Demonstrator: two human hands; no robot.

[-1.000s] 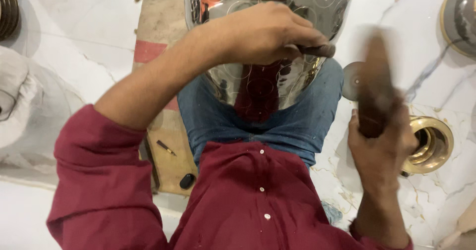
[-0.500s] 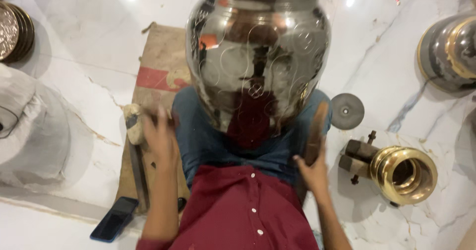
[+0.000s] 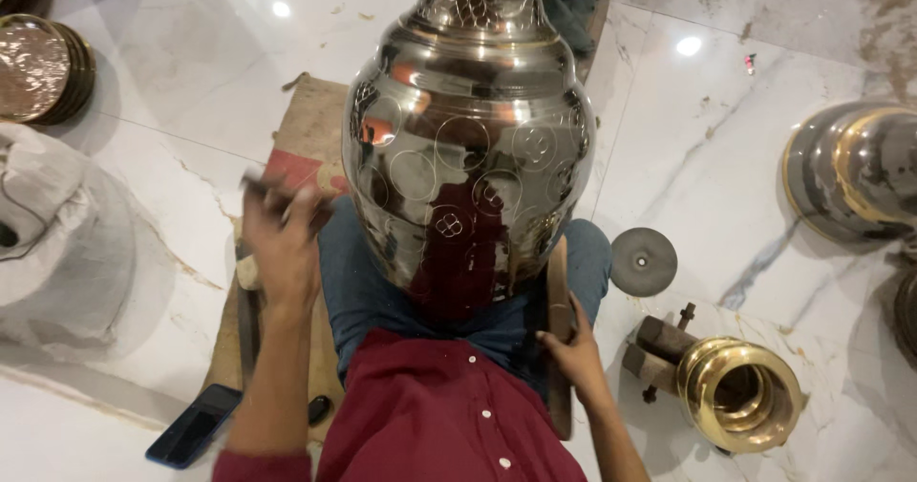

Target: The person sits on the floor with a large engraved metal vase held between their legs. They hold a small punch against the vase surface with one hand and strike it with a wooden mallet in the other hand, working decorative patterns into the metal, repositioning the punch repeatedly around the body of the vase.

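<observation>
Right hand [image 3: 573, 348] closes around a wooden stick [image 3: 558, 291] that stands beside the knee, near the vase. Left hand [image 3: 279, 243] is raised with fingers curled on a small thin tool [image 3: 260, 184], blurred, so its kind is unclear. Both forearms reach forward, the left one lifted higher. It seems to be the step of working the engraved pattern; the next move probably needs the tool placed exactly on the vase [image 3: 468, 148], which rests tilted on the lap, its neck pointing away over the marble floor [image 3: 688, 128].
</observation>
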